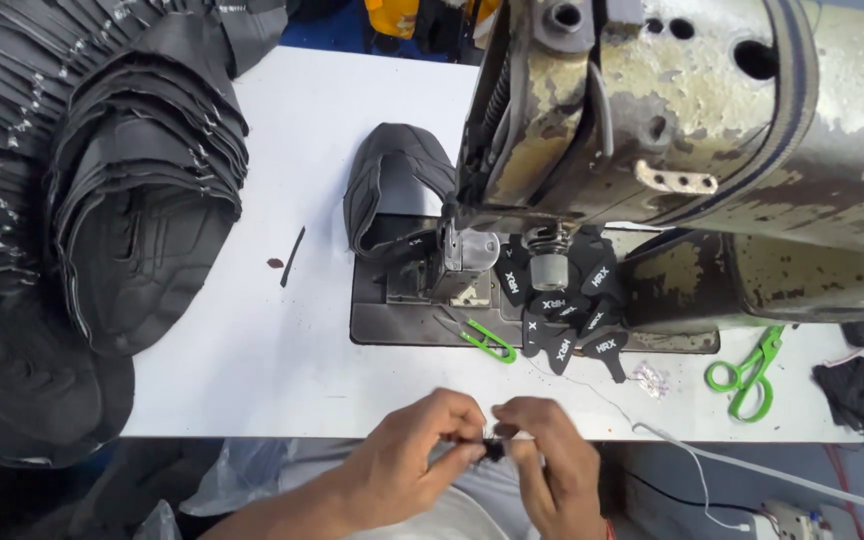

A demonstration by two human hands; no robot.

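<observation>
Small black fabric piece (493,450), pinched between the fingertips of both hands, sat at the near edge of the white table (252,370), just over the person's lap. Left hand (420,462) and right hand (550,462) met over it, each grip clenched on one end, so the piece lay directly between them with its long axis running left to right. Neither hand was clearly nearer; both touched it. Most of the piece was hidden by the fingers, so its exact shape could not be told.

Farther off, straight beyond the hands, a loose cluster of black pointed fabric tabs (570,310) with white print lay on the dark metal bed of a worn, paint-chipped industrial sewing machine (672,130), near its presser foot (467,265). Small green thread snips (487,340) rested on that bed, left of the tabs. Green-handled scissors (747,375) lay on the table to the right, well apart from the hands. A curved grey shoe upper (392,185) stood just left of the machine head, and a tall fanned stack of dark grey shoe uppers (102,200) filled the far left.
</observation>
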